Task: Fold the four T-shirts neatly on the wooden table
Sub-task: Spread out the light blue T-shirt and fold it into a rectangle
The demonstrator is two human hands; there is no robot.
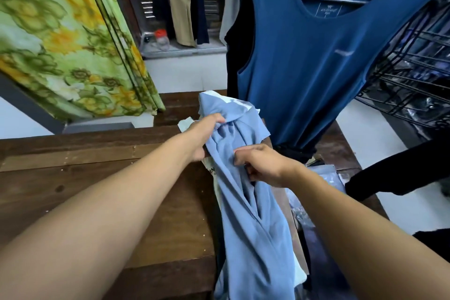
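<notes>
Over the wooden table (97, 190), hands (204, 136) (263, 165) grip a pale-blue T-shirt (246, 229)

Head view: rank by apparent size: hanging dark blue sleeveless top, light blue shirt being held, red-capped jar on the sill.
1. dark blue sleeveless top
2. light blue shirt, bunched, nearer the camera and cut off by the frame edge, so its rank against the top is unsure
3. red-capped jar, clearly smallest, though farthest back

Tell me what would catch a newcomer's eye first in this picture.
The left hand and, lower, the right hand grip a crumpled light blue T-shirt above the wooden table. Behind it a dark blue sleeveless top hangs at upper right, and a green floral curtain fills the upper left.
</notes>
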